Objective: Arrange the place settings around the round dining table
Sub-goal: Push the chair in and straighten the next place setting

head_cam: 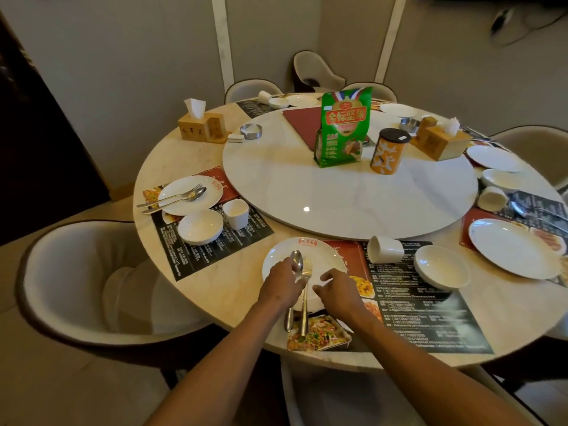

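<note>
Steel spoon [297,262] and steel fork [306,279] lay across the round white plate [278,256] at the round marble table's [233,290] near edge; the left hand [281,285] pinched the spoon, the right hand [336,287] hovered loosely curled, empty, beside the fork.
</note>
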The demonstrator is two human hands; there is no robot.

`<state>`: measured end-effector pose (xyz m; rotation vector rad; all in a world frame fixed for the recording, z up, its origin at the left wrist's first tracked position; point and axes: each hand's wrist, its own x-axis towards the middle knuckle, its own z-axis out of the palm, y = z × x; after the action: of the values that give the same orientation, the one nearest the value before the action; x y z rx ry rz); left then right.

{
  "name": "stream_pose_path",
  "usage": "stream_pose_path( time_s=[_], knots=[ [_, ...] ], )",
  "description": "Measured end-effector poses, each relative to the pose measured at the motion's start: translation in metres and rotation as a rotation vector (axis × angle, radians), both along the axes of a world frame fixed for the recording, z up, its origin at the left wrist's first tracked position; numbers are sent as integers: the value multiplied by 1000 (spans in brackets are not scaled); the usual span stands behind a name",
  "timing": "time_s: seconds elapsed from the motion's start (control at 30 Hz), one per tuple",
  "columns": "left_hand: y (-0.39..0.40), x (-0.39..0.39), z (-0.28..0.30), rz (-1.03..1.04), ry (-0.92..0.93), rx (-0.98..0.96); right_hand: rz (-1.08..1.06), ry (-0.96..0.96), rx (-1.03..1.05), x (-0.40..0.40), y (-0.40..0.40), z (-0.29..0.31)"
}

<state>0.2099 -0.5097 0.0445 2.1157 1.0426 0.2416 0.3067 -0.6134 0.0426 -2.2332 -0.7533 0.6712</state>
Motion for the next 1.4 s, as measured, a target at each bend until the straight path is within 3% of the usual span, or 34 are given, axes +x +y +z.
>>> stream_pose_path(
  time_s=[0.27, 0.47, 0.6, 0.8, 0.97, 1.17, 1.4],
  knots=[
    [-66, 77, 23, -208, -128, 35, -114, -208, 60, 67, -89, 31],
    [-140, 144, 16, -311, -119, -1, -218, -199, 65, 122, -171, 35],
    [-170, 174, 0, -312, -99, -17, -166, -153, -46, 161, -209, 28],
    [-178, 214, -10, -164, -137, 23, -36, -144, -53, 232, -225, 20],
    [-168, 237, -24, -134, -111, -106, 143, -45, -102, 278, -203, 7],
    [-168, 243, -32, -192, -190, -200, 332, 76, 20, 297, -197, -1],
    [-173, 211, -29, -219, -192, -164, 380, 0, 88, 274, -203, -8]
  ],
)
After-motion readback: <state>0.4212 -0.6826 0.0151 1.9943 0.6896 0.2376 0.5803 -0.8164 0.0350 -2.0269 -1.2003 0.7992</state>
